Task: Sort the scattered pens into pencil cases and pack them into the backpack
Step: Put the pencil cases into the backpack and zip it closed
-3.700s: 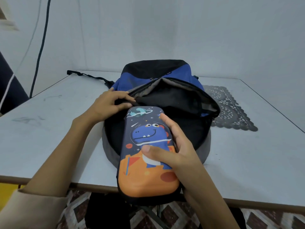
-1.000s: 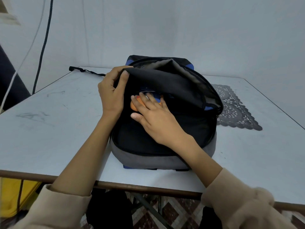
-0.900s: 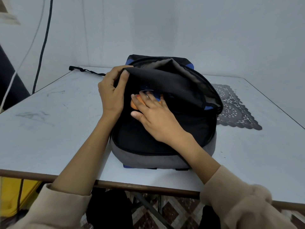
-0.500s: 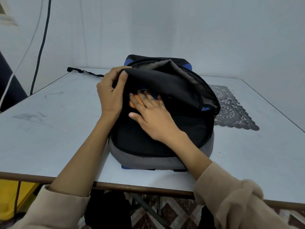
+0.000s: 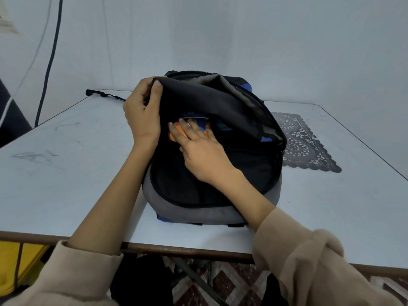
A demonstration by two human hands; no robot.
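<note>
Your left grip is closed on the upper flap edge of the backpack, fingers and thumb curled over the black fabric, holding the mouth lifted open. Your right grip is flat, holding nothing: its straight fingers press on the pencil case.

The pencil case sits inside the backpack's main compartment, under the raised flap. It lies just ahead of and beneath your right fingertips, and just right of your left wrist. Only a sliver shows, an orange corner plus a bit of blue and white. The rest is hidden by the flap, your fingers and the dark interior. Can't tell how deep it goes or whether it lies flat. Your right thumb is tucked under the palm and hard to make out.

The backpack lies on the desk, its grey base towards you. A strap trails off its far left side. A dark lace mat lies right of it, partly covered by the bag. A black cable hangs down the wall at left. A yellow object under the desk is cut off by the frame edge. Beige sleeves are cut off at the bottom.
</note>
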